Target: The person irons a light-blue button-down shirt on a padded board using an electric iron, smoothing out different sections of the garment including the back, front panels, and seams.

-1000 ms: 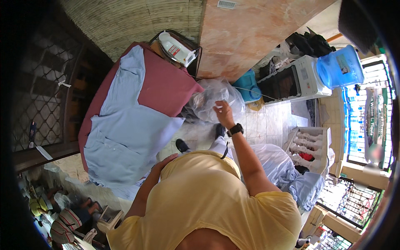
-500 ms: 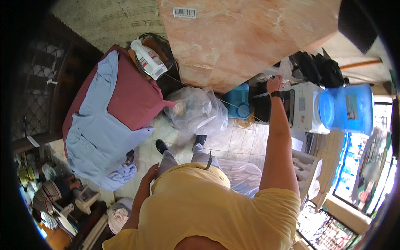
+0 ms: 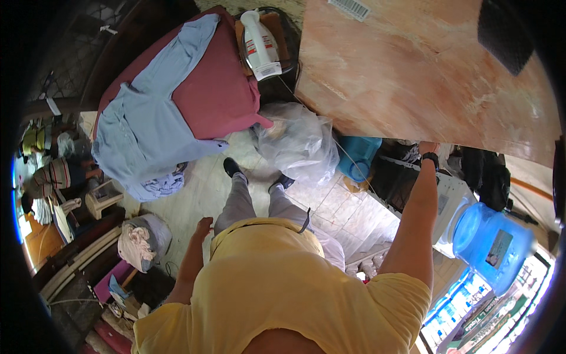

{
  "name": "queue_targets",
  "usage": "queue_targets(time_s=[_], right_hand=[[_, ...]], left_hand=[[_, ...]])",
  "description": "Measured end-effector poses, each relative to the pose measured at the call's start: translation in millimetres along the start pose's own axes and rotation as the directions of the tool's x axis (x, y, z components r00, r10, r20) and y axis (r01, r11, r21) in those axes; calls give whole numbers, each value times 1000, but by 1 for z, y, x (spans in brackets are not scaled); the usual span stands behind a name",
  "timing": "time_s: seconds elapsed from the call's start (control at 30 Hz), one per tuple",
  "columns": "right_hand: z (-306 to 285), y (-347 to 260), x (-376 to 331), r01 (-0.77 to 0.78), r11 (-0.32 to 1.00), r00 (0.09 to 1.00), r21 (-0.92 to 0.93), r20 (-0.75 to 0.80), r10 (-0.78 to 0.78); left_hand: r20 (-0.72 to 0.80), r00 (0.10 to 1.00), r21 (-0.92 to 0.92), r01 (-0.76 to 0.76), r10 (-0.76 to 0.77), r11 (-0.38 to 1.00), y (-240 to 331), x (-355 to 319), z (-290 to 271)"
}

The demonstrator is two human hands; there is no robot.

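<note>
My right arm stretches forward and to the right. My right hand [image 3: 428,147] is at the edge of the marbled pink-orange slab [image 3: 413,71], above the white water dispenser [image 3: 455,197]; its fingers are hidden there, so any grip is unclear. My left hand [image 3: 203,228] hangs beside my hip, fingers loosely bent and apart, with nothing seen in it. A light blue long-sleeved garment [image 3: 147,112] lies spread over a maroon-covered ironing surface [image 3: 206,88] at the front left. At its far end stands a white iron [image 3: 259,47], with a thin cord running rightward from it.
A clear plastic bag [image 3: 300,144] bulges on the tiled floor ahead of my feet. Beyond it is a blue container [image 3: 358,156]. A large blue water bottle [image 3: 492,245] tops the dispenser. Behind on the left stand a cloth-filled bag [image 3: 144,242] and a small stool [image 3: 105,197].
The whole view has swung, so the ironing surface and slab sit higher and further right. My right hand, fully seen before, is now partly hidden at the slab's edge.
</note>
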State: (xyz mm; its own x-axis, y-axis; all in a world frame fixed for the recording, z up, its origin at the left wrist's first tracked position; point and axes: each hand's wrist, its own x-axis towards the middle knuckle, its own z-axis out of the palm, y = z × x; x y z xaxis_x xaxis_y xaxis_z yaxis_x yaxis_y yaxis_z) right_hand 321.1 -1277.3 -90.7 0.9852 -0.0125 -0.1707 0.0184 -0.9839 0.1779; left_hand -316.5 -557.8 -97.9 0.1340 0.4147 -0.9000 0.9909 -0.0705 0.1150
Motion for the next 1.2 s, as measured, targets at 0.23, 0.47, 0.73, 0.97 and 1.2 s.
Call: queue_targets(time_s=[0.23, 0.47, 0.73, 0.97, 1.2], right_hand=[[-48, -16, -42, 0, 953, 842, 302, -515, 162], [-112, -44, -148, -199, 855, 661, 480, -578, 478], [-156, -227, -288, 164, 629, 573, 760, -592, 566], [-208, -575, -358, 204, 77, 952, 976, -179, -249], [-247, -743, -418, -314, -127, 576, 941, 83, -813]], left_hand=[[-147, 895, 175, -395, 421, 902, -4, 55, -5], [194, 854, -38, -485, 483, 874, 77, 29, 24], [302, 819, 452, -574, 488, 683, 109, 37, -26], [30, 110, 31, -994, 993, 109, 231, -131, -166], [-152, 235, 104, -962, 960, 252, 154, -83, -265]])
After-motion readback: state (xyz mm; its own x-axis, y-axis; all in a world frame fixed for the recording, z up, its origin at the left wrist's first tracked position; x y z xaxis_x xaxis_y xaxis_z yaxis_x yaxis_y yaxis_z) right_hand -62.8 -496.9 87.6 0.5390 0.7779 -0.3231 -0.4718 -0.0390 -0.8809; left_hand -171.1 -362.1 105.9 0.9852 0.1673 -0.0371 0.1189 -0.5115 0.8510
